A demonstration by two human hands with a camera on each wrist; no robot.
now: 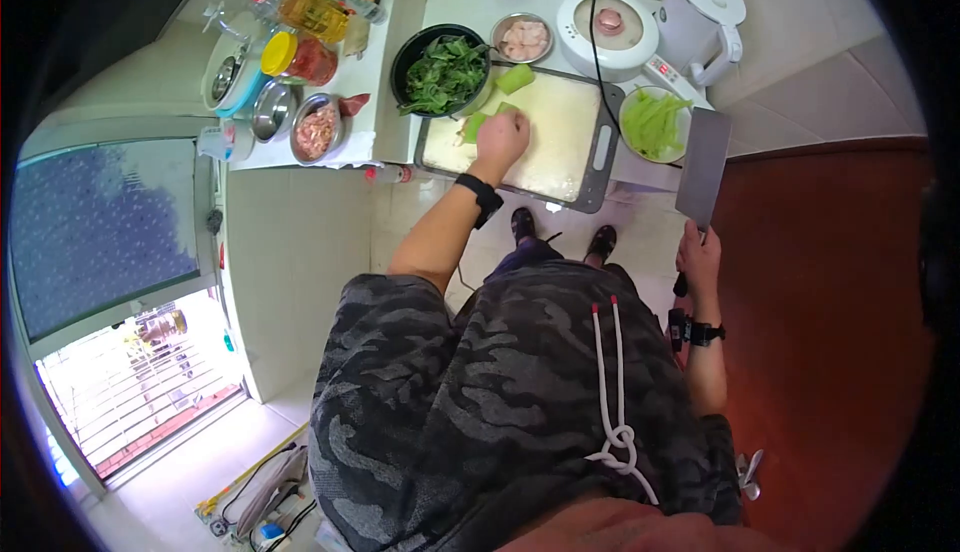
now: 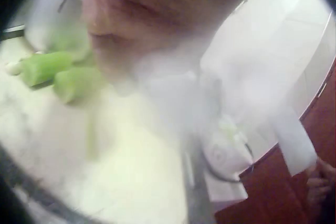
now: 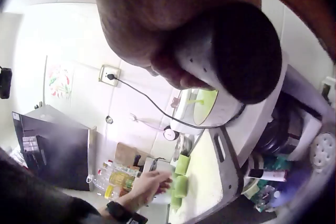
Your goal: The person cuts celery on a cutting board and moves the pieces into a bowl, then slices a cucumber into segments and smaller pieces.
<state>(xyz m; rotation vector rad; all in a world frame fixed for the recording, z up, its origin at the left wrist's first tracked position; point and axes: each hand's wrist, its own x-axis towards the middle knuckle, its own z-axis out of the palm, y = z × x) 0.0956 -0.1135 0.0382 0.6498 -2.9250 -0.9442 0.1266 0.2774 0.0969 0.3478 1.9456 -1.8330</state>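
My right hand (image 1: pixel 700 257) grips a cleaver (image 1: pixel 704 160) by its dark handle, blade pointing up, off to the right of the counter. In the right wrist view the round end of the cleaver handle (image 3: pixel 247 53) shows large below the fist. My left hand (image 1: pixel 503 139) is over the white cutting board (image 1: pixel 555 132), fingers curled, close beside pieces of peeled green stem (image 1: pixel 475 128). The left wrist view is blurred around the fingers, and I cannot tell whether they hold anything. Another green chunk (image 1: pixel 515 79) lies at the board's back edge.
A black pot of leafy greens (image 1: pixel 440 74) stands left of the board; a plate of green slices (image 1: pixel 655 124) stands right. Behind are a bowl of pale meat (image 1: pixel 522 39), a white lidded cooker (image 1: pixel 607 30) and a kettle (image 1: pixel 706 12). A cord (image 1: pixel 597 42) hangs across the board's corner.
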